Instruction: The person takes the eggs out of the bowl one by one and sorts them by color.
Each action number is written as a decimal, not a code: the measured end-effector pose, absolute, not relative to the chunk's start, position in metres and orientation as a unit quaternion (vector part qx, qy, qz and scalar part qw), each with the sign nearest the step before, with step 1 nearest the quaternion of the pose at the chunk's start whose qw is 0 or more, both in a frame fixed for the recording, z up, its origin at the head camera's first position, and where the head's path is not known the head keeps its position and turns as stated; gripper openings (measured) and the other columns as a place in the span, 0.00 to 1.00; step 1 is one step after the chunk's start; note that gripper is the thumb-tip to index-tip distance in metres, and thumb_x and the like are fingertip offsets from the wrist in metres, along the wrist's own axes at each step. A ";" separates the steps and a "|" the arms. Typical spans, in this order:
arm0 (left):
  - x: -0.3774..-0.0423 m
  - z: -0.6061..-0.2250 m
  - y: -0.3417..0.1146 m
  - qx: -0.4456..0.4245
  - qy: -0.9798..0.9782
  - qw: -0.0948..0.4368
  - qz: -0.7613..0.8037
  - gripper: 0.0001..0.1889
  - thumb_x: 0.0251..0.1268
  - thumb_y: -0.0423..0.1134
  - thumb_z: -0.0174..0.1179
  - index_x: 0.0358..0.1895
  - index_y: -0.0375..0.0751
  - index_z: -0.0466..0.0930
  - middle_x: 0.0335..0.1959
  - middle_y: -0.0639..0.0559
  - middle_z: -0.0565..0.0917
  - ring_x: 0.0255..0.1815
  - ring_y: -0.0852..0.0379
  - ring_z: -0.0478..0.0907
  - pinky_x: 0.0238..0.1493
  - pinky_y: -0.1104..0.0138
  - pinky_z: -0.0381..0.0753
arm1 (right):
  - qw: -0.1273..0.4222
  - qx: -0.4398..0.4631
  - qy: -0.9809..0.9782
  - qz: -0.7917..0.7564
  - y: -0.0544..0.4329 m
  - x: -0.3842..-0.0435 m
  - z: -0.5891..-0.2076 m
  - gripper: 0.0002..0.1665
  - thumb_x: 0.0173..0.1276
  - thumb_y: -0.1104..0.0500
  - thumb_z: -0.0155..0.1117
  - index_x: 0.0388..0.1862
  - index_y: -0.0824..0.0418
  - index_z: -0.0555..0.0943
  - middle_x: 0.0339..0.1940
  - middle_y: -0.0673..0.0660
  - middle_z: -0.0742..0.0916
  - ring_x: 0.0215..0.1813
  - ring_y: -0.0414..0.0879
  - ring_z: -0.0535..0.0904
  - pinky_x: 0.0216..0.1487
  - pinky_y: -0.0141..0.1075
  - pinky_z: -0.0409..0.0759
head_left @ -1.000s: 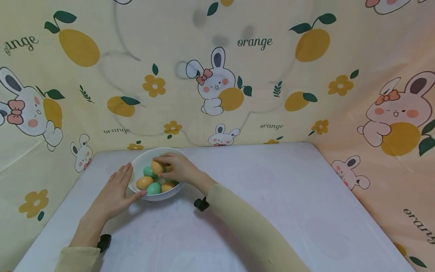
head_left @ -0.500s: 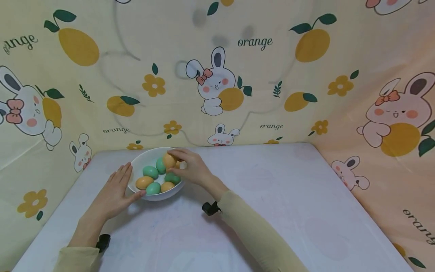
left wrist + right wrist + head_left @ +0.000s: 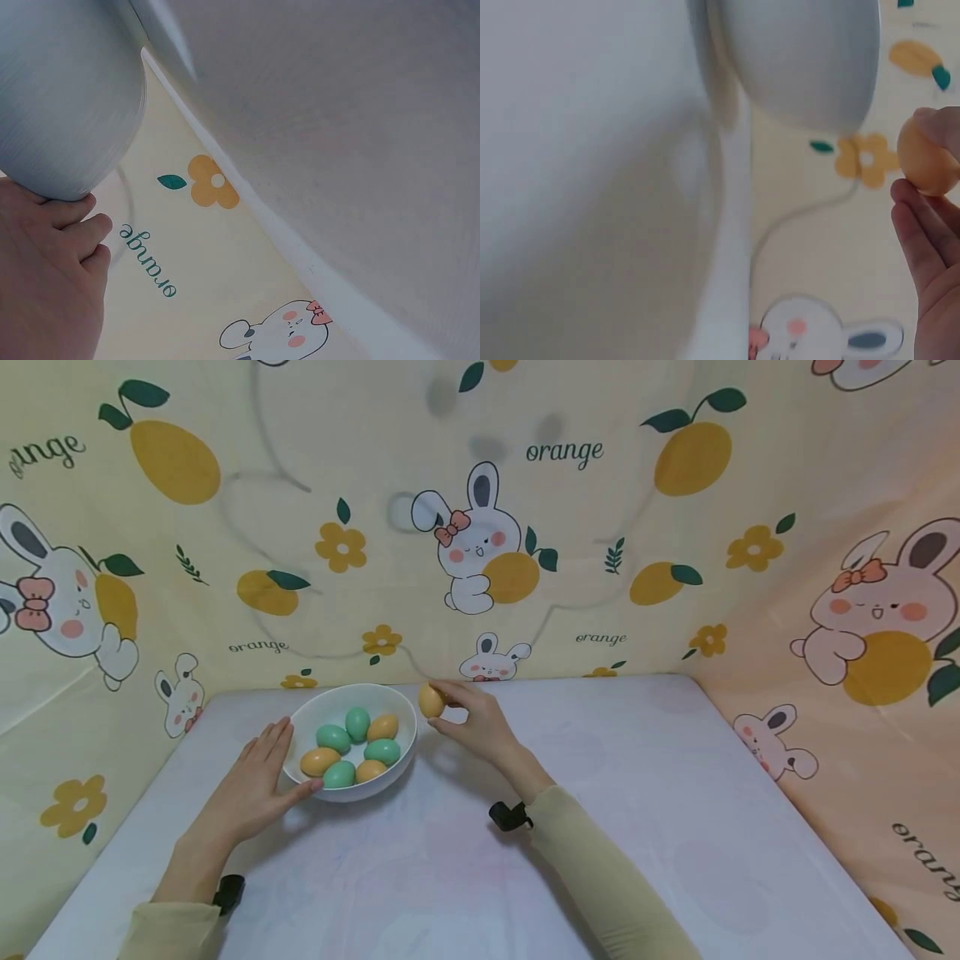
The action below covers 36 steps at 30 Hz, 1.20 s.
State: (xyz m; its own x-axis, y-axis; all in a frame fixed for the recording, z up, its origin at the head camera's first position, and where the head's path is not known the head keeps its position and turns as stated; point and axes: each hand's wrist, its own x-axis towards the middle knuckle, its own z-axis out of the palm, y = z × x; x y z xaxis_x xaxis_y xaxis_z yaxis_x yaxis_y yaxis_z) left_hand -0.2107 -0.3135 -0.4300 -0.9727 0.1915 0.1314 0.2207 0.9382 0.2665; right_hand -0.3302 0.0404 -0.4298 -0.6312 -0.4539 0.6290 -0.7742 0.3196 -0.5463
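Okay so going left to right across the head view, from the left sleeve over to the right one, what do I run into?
Left sleeve, left hand, white bowl, held orange egg, right hand, right sleeve.

1 smooth pale-orange egg (image 3: 431,701), long axis near upright, pinched in right hand (image 3: 482,725), just outside bowl rim at 2 o'clock. Round smooth white bowl (image 3: 322,708) upright, left hand (image 3: 253,787) touching rim at 8-10 o'clock. Inside: 4 smooth mint-green eggs (image 3: 339,774) at 12, 3, 7, 10; 3 more orange eggs (image 3: 320,762) at 2, 5, 8.
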 end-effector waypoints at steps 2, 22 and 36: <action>-0.211 -0.430 -0.313 -0.103 -0.983 0.051 -0.140 0.59 0.70 0.70 0.55 0.82 0.24 0.42 0.83 0.27 0.48 0.84 0.29 0.43 0.82 0.37 0.46 | 0.185 0.379 -0.793 0.439 0.051 -0.334 -0.433 0.34 0.62 0.65 0.80 0.68 0.64 0.80 0.64 0.58 0.85 0.56 0.50 0.86 0.59 0.31 0.84; -0.210 -0.431 -0.314 -0.104 -0.983 0.051 -0.144 0.59 0.70 0.71 0.55 0.82 0.24 0.41 0.83 0.26 0.48 0.84 0.29 0.43 0.82 0.37 0.45 | 0.052 0.277 -0.885 0.371 0.112 -0.351 -0.447 0.35 0.67 0.60 0.76 0.72 0.61 0.78 0.64 0.59 0.85 0.55 0.53 0.86 0.60 0.42 0.85; -0.210 -0.432 -0.313 -0.106 -0.982 0.060 -0.143 0.59 0.70 0.69 0.57 0.82 0.24 0.43 0.83 0.26 0.49 0.83 0.28 0.45 0.82 0.38 0.45 | -0.035 0.232 -0.917 0.324 0.125 -0.363 -0.452 0.33 0.69 0.61 0.71 0.73 0.60 0.77 0.64 0.58 0.85 0.58 0.51 0.83 0.63 0.45 0.83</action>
State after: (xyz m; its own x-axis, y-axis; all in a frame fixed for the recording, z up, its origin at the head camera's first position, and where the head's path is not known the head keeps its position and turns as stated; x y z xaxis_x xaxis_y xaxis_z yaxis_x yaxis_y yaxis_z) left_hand -0.2104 -0.3132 -0.4315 -0.9702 0.1919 0.1479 0.2261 0.9363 0.2686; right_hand -0.3628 0.1254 -0.4524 -0.8903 -0.4472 0.0864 -0.4022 0.6828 -0.6100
